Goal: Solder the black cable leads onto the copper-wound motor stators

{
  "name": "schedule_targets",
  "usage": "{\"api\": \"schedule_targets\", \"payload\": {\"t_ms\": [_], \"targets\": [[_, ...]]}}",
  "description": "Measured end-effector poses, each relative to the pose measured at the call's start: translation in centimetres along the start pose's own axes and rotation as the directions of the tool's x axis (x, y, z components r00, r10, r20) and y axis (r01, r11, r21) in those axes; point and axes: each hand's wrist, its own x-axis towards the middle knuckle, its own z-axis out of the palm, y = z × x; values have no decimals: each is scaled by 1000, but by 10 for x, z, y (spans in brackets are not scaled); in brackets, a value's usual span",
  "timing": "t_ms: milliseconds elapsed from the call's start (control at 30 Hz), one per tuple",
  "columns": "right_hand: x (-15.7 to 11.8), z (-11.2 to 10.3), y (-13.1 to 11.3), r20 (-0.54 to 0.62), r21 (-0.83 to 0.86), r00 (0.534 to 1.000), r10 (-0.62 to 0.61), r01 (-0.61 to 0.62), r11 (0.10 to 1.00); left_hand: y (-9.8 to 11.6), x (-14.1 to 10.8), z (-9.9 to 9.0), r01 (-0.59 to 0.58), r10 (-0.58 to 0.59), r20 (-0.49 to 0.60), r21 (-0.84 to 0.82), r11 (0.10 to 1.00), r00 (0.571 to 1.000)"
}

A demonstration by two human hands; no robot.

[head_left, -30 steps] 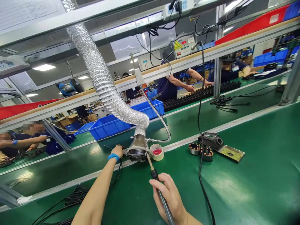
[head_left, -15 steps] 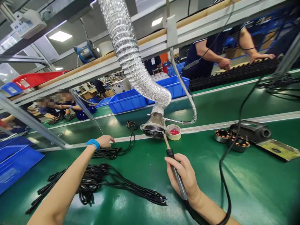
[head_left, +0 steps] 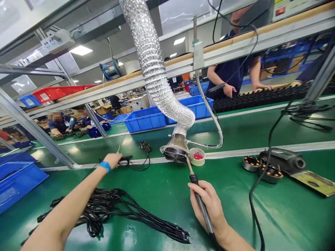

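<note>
My left hand [head_left: 114,160], with a blue band at its wrist, closes on a black cable [head_left: 125,160] over the pale strip along the bench's far side. The cable seems to lead to a motor stator [head_left: 144,146] with copper windings just beyond. In my right hand [head_left: 213,205] is a soldering iron [head_left: 202,205], held like a pen. Its tip points up at the front of the fume hood [head_left: 176,153], beside a tape roll [head_left: 198,157] with red material inside; whether the tip touches anything is unclear. A bundle of black cables [head_left: 146,212] lies beneath my left forearm.
Two more stators [head_left: 251,163] sit at right by a soldering iron stand [head_left: 285,161] with a yellow sponge tray [head_left: 315,182]. A silver duct [head_left: 157,73] hangs centrally. Blue bins [head_left: 145,119] stand behind. A co-worker [head_left: 230,76] handles black parts across the bench.
My left hand has closed on the cable and drawn it from the green mat to the far strip. My right hand still holds the soldering iron near the hood. The view has shifted slightly.
</note>
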Motion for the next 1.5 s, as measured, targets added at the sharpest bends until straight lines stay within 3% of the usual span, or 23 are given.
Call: {"api": "schedule_targets", "payload": {"t_ms": [133,233,333,467,567,700,833,1100,1300,1400,1500], "targets": [[0,-1,3,14,-25,1000,12,-11,1000,-36,25,-53,214,-212,-106,12,977,972],[0,-2,4,5,-55,1000,16,-16,998,-40,36,-63,161,-162,-6,-9,987,987],[0,-1,1,8,-64,1000,10,-9,998,-25,29,-43,68,-59,172,-46,997,983],[-3,2,-3,36,-33,999,11,-10,999,-7,-16,3,-5,31,366,-74,997,930],[-3,4,-6,31,-29,999,8,-7,1000,-11,-55,27,-32,71,446,-96,995,892],[-1,6,-6,18,-41,1000,-8,8,999,-30,-89,37,-73,146,482,-167,983,864],[0,8,-6,16,-46,1000,-3,3,999,-39,-99,40,-85,176,488,-204,975,855],[-3,7,-4,32,-39,999,16,-15,999,-35,-100,56,-63,116,399,-144,988,909],[-4,6,-4,29,-41,999,17,-15,999,-48,-100,34,-74,125,300,-174,982,946],[-2,5,-6,28,-47,1000,5,-3,999,-51,-86,23,-69,108,246,-163,984,963],[-1,4,-6,35,-40,999,10,-9,999,-40,-67,20,-36,63,203,-133,990,977]]}}
